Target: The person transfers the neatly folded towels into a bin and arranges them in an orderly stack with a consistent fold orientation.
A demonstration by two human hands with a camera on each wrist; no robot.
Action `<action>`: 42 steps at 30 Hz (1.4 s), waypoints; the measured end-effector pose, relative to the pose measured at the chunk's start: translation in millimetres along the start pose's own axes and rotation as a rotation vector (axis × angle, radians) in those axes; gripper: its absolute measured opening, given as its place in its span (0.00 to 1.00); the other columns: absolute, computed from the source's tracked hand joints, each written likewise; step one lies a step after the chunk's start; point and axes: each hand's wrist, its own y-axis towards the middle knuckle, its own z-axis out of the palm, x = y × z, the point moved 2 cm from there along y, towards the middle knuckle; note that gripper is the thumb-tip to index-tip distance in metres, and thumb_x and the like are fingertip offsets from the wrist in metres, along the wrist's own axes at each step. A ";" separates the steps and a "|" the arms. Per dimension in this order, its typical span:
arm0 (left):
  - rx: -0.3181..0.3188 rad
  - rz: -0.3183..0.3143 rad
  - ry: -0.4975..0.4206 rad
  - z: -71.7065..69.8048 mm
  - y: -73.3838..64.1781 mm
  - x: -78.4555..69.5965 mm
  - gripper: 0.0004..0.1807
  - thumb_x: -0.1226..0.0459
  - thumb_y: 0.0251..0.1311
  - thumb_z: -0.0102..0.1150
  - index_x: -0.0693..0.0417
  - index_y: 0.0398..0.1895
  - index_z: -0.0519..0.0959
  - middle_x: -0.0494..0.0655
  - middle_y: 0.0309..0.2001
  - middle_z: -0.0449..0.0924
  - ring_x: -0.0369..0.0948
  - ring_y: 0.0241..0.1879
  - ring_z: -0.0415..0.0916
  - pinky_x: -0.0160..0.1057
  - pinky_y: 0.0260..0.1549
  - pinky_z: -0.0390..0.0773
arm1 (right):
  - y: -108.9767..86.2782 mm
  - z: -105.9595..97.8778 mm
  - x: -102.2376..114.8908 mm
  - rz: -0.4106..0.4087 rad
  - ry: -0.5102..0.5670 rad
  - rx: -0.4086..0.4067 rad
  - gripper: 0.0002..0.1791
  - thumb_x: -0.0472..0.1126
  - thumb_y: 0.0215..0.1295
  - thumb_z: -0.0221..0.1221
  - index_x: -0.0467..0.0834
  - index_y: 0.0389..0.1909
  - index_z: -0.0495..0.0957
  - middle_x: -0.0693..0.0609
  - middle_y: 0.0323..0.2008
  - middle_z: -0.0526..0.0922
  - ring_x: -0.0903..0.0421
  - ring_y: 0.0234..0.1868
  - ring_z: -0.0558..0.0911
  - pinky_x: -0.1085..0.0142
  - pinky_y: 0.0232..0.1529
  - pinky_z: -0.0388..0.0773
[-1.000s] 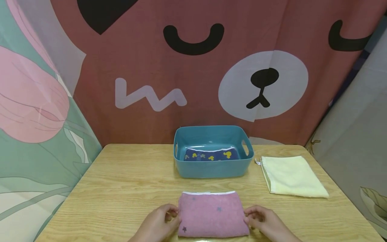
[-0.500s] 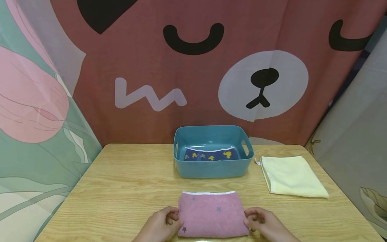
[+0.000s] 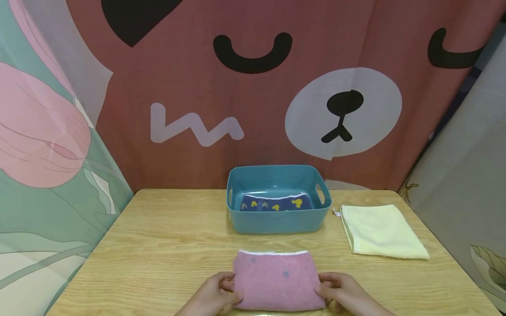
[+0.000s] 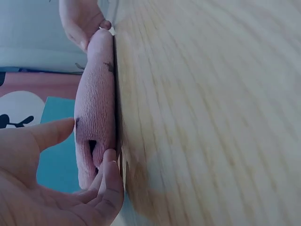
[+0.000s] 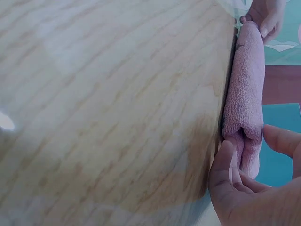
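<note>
A folded pink towel with small grey stars and a white far edge lies near the front of the table. At its left end my left hand pinches it, the thumb on top and the fingers curled under the side. My right hand grips the opposite end in the same way. Both wrist views show the towel's rolled layers end-on. Close to the wood, the left fingertips reach under the lower layer. On the other side the right fingertips do likewise.
A teal basin with handle holes stands at the back middle, holding a folded navy cloth with yellow figures. To its right lies a folded pale yellow towel. Behind the wooden table hangs a printed curtain.
My left thumb has slid further onto the towel's near left corner, covering the dark star there. The right thumb has also moved slightly inward. The towel stays in place.
</note>
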 end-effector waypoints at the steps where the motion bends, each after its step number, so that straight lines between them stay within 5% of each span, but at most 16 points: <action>1: 0.001 -0.015 -0.015 0.3 0.1 0.3 0.33 0.69 0.56 0.67 0.84 0.58 0.65 0.49 0.36 0.79 0.42 0.37 0.77 0.36 0.35 0.78 | 0.0 0.0 0.4 0.000 0.000 0.006 0.30 0.42 0.70 0.59 0.19 0.58 0.67 0.52 0.37 0.82 0.56 0.31 0.77 0.65 0.27 0.74; 7: 0.000 -0.117 -0.050 1.4 -1.0 0.2 0.32 0.67 0.59 0.65 0.83 0.59 0.64 0.48 0.36 0.79 0.40 0.34 0.76 0.39 0.32 0.77 | -1.6 0.6 3.0 -0.064 0.020 0.057 0.29 0.40 0.69 0.58 0.16 0.57 0.66 0.51 0.34 0.82 0.55 0.31 0.78 0.67 0.27 0.76; 15: 0.018 -0.177 -0.177 7.5 -0.9 -6.0 0.31 0.67 0.61 0.62 0.80 0.60 0.65 0.48 0.37 0.80 0.39 0.33 0.77 0.39 0.35 0.80 | -1.6 1.5 8.5 -0.200 0.023 0.000 0.30 0.38 0.64 0.64 0.15 0.53 0.68 0.46 0.39 0.83 0.56 0.33 0.79 0.65 0.29 0.79; 20: 0.027 -0.204 -0.149 12.6 1.7 -6.6 0.28 0.65 0.61 0.63 0.80 0.57 0.69 0.49 0.39 0.80 0.40 0.36 0.78 0.40 0.37 0.81 | -0.8 4.8 8.4 -0.178 0.034 -0.001 0.30 0.39 0.62 0.66 0.16 0.51 0.69 0.48 0.38 0.83 0.55 0.34 0.79 0.64 0.29 0.79; 32: 0.036 -0.097 -0.170 18.7 3.4 -8.9 0.20 0.70 0.59 0.62 0.77 0.51 0.73 0.50 0.37 0.79 0.40 0.38 0.78 0.39 0.40 0.81 | -2.1 7.5 7.8 -0.203 0.079 0.011 0.24 0.35 0.61 0.64 0.20 0.49 0.71 0.50 0.34 0.81 0.58 0.32 0.79 0.68 0.30 0.78; 42: 0.090 -0.004 -0.237 19.4 0.5 -7.8 0.24 0.73 0.59 0.61 0.83 0.55 0.68 0.50 0.34 0.79 0.41 0.35 0.79 0.34 0.35 0.81 | -5.3 3.8 15.0 -0.204 0.073 -0.021 0.22 0.36 0.63 0.64 0.20 0.48 0.73 0.50 0.33 0.80 0.58 0.33 0.78 0.68 0.32 0.78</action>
